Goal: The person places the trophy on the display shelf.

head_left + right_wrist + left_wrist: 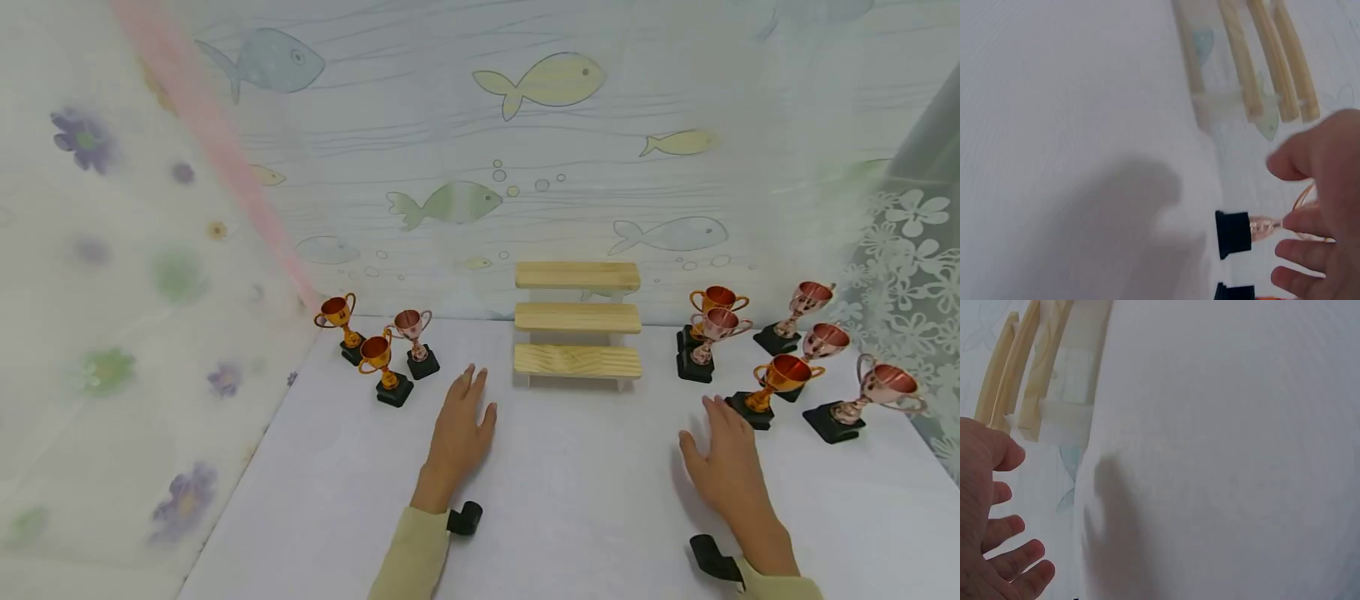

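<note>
My left hand point(459, 429) hovers with fingers extended over the white table, holding nothing. It is between a group of three small trophy cups and a three-step wooden stand point(577, 362). That group has a pink-copper cup point(409, 323) and two orange-gold ones, the nearer point(377, 353) in front. My right hand point(726, 467) is also spread and holds nothing. Its fingertips come right by the black base of an orange-gold cup point(787, 373). In the right wrist view, a pink-copper cup's black base point(1234, 235) shows beyond the fingers, its bowl partly hidden by them.
Several other cups stand at the right, including a pink-copper one point(888, 385) near the table's right edge. The stand's pale wood steps rise toward a fish-print curtain point(450, 150) behind the table point(577, 500). A flowered curtain point(135, 292) borders the left side.
</note>
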Motion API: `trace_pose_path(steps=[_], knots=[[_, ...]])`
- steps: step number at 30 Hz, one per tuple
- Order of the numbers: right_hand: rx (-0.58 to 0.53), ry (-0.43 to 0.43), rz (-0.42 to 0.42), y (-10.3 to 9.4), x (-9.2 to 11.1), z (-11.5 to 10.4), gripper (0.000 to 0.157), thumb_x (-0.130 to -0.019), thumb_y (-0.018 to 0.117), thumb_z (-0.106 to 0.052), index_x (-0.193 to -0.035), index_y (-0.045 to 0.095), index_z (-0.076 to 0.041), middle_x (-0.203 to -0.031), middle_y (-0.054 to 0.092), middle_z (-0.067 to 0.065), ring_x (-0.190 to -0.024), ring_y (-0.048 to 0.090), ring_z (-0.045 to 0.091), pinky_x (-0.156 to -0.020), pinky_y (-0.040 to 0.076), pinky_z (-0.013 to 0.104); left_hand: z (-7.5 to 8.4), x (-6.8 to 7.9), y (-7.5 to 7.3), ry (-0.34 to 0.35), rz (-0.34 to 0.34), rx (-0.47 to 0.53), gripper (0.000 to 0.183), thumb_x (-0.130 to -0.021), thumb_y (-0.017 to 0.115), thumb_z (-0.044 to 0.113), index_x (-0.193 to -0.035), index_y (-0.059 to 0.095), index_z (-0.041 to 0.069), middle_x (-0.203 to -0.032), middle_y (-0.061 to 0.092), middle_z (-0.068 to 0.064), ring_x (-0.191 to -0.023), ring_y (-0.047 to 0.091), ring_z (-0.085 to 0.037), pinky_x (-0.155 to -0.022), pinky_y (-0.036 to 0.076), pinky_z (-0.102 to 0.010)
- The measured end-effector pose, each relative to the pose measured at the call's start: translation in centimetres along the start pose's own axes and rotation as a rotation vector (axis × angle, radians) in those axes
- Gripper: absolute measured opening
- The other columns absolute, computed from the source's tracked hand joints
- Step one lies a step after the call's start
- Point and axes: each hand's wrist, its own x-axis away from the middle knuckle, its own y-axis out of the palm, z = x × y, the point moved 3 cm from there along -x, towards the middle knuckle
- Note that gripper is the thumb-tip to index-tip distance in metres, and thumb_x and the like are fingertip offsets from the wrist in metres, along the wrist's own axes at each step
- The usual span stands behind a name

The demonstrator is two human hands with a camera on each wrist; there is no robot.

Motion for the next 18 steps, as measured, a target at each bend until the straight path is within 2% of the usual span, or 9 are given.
trace_pose_path(steps=[3,7,10,14,18], knots=[[-0.090,0.107,0.074,-1.0,0.2,1.1,0.061,-0.102,0.052,-0.015,-0.152,0.030,0.012,-0.154,0.029,0.039,-0.140,0.025,0.059,-0.111,0.028,0.075,0.0,-0.8,0.4,-0.083,0.055,0.240,0.049,-0.099,0.065,0.014,-0.144,0.054,-0.001,-0.148,0.052,-0.021,-0.135,0.052,-0.036,-0.111,0.047,-0.049],[-0.164,0.241,0.135,-2.2,0.4,2.6,0.065,-0.102,0.051,-0.015,-0.154,0.025,0.012,-0.155,0.028,0.040,-0.142,0.024,0.057,-0.113,0.029,0.073,-0.1,-1.8,0.8,-0.229,0.087,0.555,0.041,-0.097,0.065,0.006,-0.135,0.059,-0.007,-0.129,0.065,-0.023,-0.116,0.065,-0.034,-0.097,0.058,-0.041],[-0.196,0.304,0.155,-3.0,0.1,3.5,0.071,-0.102,0.052,-0.017,-0.157,0.017,0.011,-0.156,0.025,0.039,-0.143,0.025,0.056,-0.114,0.030,0.072,0.3,-2.6,0.7,-0.344,0.035,0.776,0.039,-0.099,0.062,0.005,-0.134,0.058,-0.011,-0.123,0.065,-0.028,-0.109,0.068,-0.035,-0.094,0.060,-0.039],[-0.273,0.363,0.178,-3.9,-0.6,4.4,0.077,-0.103,0.053,-0.021,-0.158,0.009,0.008,-0.159,0.021,0.036,-0.143,0.028,0.054,-0.115,0.031,0.069,0.6,-3.6,1.3,-0.487,-0.072,1.037,0.042,-0.101,0.060,0.005,-0.139,0.053,-0.012,-0.123,0.064,-0.031,-0.102,0.070,-0.027,-0.095,0.060,-0.036],[-0.366,0.410,0.225,-4.5,-1.4,4.9,0.080,-0.104,0.053,-0.029,-0.161,0.005,0.002,-0.163,0.020,0.030,-0.146,0.027,0.048,-0.121,0.028,0.060,0.7,-4.6,2.5,-0.586,-0.115,1.209,0.044,-0.099,0.062,0.005,-0.140,0.053,-0.008,-0.116,0.067,-0.024,-0.096,0.069,-0.015,-0.092,0.060,-0.029]])
